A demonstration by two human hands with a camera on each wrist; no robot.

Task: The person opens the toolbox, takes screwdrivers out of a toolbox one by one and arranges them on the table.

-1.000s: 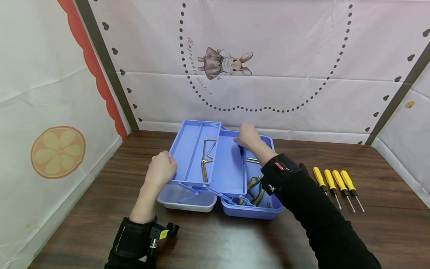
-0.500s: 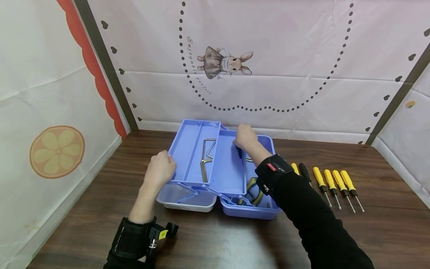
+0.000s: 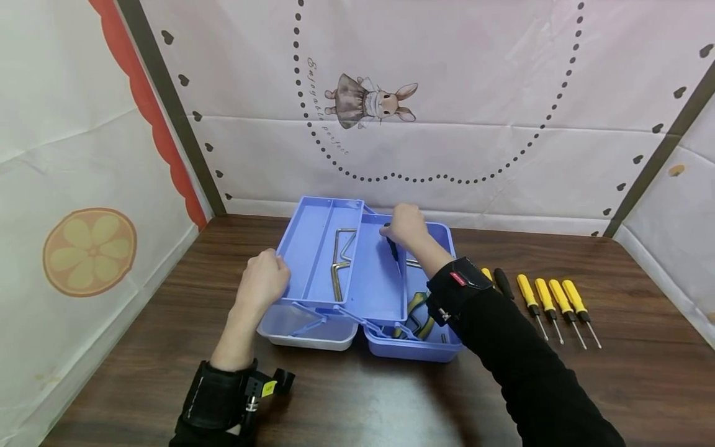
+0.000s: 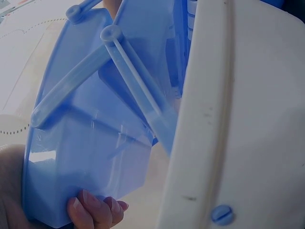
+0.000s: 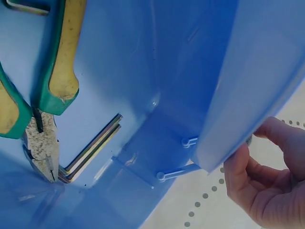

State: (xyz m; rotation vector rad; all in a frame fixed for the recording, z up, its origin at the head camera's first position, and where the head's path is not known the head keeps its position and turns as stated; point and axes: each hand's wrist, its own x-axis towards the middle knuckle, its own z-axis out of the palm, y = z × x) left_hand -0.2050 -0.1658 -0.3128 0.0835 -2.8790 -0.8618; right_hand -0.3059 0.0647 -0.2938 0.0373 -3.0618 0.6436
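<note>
A blue plastic toolbox [image 3: 410,352] stands opened out, its stepped trays spread. My left hand [image 3: 261,276] grips the left edge of the upper tray [image 3: 300,261]; in the left wrist view its fingertips [image 4: 90,202] curl under the tray. Over the far part of the lower tray [image 3: 375,292], my right hand [image 3: 409,225] holds a black-handled screwdriver [image 3: 393,247], shaft slanting down toward the tray. In the right wrist view the hand is at the tray's edge, mostly hiding the tool. Bent hex keys [image 3: 337,267] lie in the upper tray.
Green-and-yellow pliers [image 5: 59,71] and more hex keys [image 5: 95,148] lie in the toolbox's bottom. Several yellow-handled screwdrivers [image 3: 550,298] and a black-handled one [image 3: 503,283] lie on the wooden table [image 3: 642,385] at right. A patterned white cloth [image 3: 475,93] hangs behind.
My right hand has shifted slightly left, and more of the black-handled screwdriver and its shaft shows. The withdrawn sleeve uncovers tools on the table. My left hand keeps its grip on the tray.
</note>
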